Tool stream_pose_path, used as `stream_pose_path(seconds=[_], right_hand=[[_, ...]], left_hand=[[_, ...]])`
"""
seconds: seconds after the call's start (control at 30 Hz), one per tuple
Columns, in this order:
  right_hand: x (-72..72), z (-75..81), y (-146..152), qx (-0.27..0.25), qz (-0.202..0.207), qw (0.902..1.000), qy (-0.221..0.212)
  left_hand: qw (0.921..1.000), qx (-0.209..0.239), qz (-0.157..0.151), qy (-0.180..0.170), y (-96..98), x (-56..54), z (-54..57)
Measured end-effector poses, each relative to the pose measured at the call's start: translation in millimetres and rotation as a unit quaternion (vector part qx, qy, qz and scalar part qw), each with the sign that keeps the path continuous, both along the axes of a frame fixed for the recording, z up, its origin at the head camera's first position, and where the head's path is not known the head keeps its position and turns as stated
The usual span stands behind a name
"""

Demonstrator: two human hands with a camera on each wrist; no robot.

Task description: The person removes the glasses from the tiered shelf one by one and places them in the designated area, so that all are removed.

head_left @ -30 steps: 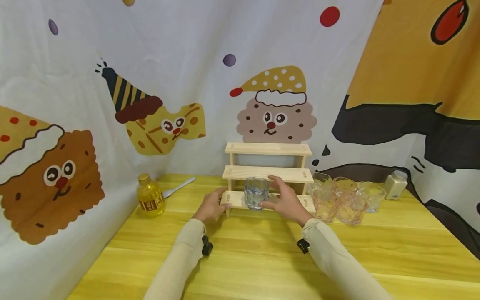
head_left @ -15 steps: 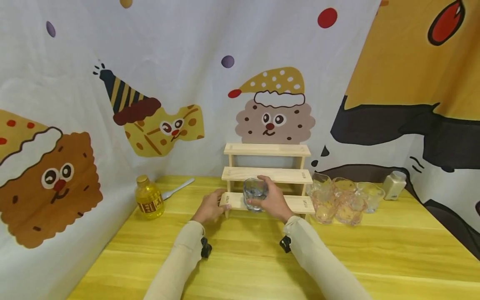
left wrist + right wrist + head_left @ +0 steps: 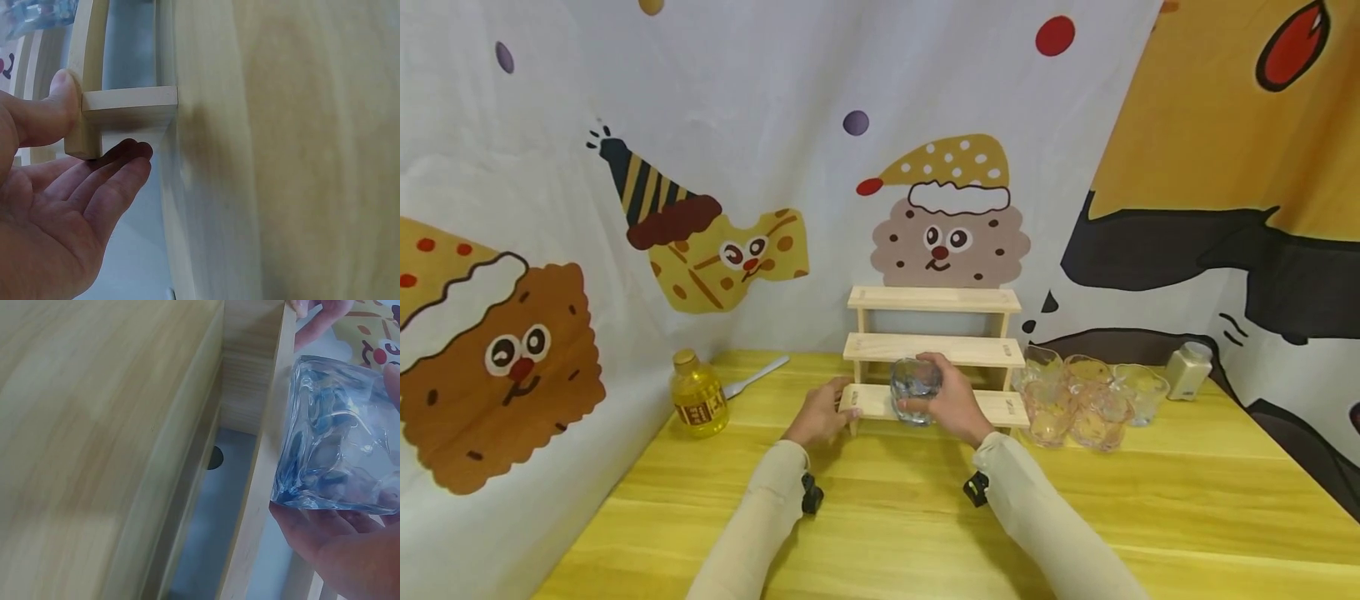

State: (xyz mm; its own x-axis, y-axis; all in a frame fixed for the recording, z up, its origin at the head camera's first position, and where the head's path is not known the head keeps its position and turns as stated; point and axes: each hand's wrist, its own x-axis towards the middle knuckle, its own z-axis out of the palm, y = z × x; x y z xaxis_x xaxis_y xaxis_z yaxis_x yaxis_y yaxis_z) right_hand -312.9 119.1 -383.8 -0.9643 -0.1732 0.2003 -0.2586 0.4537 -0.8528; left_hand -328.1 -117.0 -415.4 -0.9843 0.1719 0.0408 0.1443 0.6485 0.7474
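A clear bluish drinking glass (image 3: pixel 915 392) stands upright on the lowest step of the wooden tiered shelf (image 3: pixel 932 348). My right hand (image 3: pixel 955 404) holds this glass from the right side, its thumb in front and fingers around the far side. In the right wrist view the glass (image 3: pixel 340 437) has its base against the step, with fingers along its side. My left hand (image 3: pixel 822 412) grips the left end of the lowest step. The left wrist view shows its thumb (image 3: pixel 59 103) on the board and its fingers (image 3: pixel 119 181) underneath.
Several clear and pinkish glasses (image 3: pixel 1075 404) stand grouped right of the shelf, close to its end. Behind them is a jar of pale contents (image 3: pixel 1191 371). A yellow oil bottle (image 3: pixel 700 396) and a white utensil (image 3: pixel 758 375) lie left. A printed curtain (image 3: pixel 775 100) hangs behind.
My right hand has moved left and closed around the glass. Over the last half second, glass and hand have shifted slightly right along the step. The left hand stays on the shelf end.
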Motion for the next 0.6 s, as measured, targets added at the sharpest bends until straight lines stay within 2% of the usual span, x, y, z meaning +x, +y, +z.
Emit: stream_pose_path(seconds=[0.23,0.6], right_hand=[[7.8,3.0,14.4,-0.002,0.000,0.9999,0.012],[27.0,12.7,34.4,0.021,-0.002,0.9995,0.024]], left_hand=[[0.9999,0.007,-0.006,-0.004,-0.1,0.2,0.4],[1.0000,0.001,0.002,-0.003,-0.6,0.2,-0.1]])
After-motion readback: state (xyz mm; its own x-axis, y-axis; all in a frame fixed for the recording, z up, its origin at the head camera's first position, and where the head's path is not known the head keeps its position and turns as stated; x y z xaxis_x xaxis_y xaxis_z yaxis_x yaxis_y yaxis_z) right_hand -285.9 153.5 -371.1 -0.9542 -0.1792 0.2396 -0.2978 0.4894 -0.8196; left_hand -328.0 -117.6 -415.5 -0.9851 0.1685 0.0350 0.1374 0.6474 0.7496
